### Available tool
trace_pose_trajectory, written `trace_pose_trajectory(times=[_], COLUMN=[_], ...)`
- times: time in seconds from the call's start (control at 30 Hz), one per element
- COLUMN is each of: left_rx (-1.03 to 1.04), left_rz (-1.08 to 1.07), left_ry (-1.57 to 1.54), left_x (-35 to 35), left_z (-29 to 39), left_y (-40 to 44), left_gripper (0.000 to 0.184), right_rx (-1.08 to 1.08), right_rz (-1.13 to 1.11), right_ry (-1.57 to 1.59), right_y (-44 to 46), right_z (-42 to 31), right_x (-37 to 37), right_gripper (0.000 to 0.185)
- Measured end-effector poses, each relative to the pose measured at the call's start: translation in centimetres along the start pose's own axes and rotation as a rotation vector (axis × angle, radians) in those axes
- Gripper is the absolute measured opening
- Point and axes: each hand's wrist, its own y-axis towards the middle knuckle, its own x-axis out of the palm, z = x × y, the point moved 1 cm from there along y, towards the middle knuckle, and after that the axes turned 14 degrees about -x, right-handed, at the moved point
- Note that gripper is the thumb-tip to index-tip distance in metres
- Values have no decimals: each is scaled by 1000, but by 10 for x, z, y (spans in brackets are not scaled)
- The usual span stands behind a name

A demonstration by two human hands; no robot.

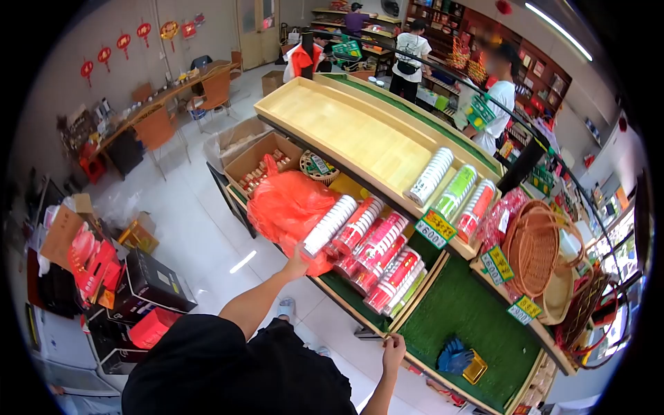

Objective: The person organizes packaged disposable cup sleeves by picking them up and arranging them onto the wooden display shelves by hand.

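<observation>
My left hand is closed at the near end of a white-patterned sleeve of paper cups, which lies slanted beside a red plastic bag. Several more sleeves in pink, red and green wrap, such as a pink sleeve of paper cups, lie to its right on the green-lined lower shelf. My right hand is at the wooden front edge of the shelf, its fingers curled. Whether anything is between those fingers is hidden. Three upright-leaning cup sleeves, one being a green sleeve, sit in the upper wooden tray.
Wicker baskets stand at the right behind price cards. Blue gloves and a small gold tray lie on green matting. Cartons and a black box crowd the left floor. Several people, one in a white shirt, are at the back shelves.
</observation>
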Motion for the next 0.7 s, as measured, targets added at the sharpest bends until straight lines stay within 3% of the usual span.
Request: trace_pose_trajectory(times=[0.03, 0.1, 0.17, 0.23, 0.3, 0.33, 0.37, 0.43, 0.47, 0.5, 0.6, 0.7], left_rx=[1, 193, 152, 155, 83, -76, -237, -307, -311, -310, -365, -477], left_rz=[-3, -24, -59, -65, -167, -182, -194, -326, -549, -770, -808, -915], left_ry=[-18, 0, -41, -153, -239, -358, -472, -590, -736, -879, -956, -1074], left_x=[-4, -10, -14, -14, -16, -17, -20, -27, -28, -33, -45, -48], left_z=[-11, -33, -39, -52, -52, -43, -36, -35, -42, -45, -33, -40], left_y=[9, 25, 36, 58, 61, 55, 47, 42, 45, 50, 43, 54], left_gripper=[81, 77, 76, 76, 75, 77, 79, 72, 65, 60, 58, 58], right_rx=[3, -2, -38, -26, -10, -13, -102, -188, -242, -240, -314, -420], right_rz=[19, -17, -64, -117, -243, -320, -386, -544, -600, -603, -635, -523], right_ry=[30, 0, 152, 101, 155, 149, 33, -38, -20, -29, -11, -160], right_y=[12, 36, 54, 66, 71, 74, 75, 75, 75, 79, 93, 109], right_z=[-6, -10, -5, -20, -42, -68, -91, -100, -121, -132, -152, -164], right_x=[6, 26, 55, 92, 138, 163, 188, 241, 262, 281, 322, 336], right_gripper=[16, 16, 17, 17, 18, 19, 21, 27, 31, 31, 41, 44])
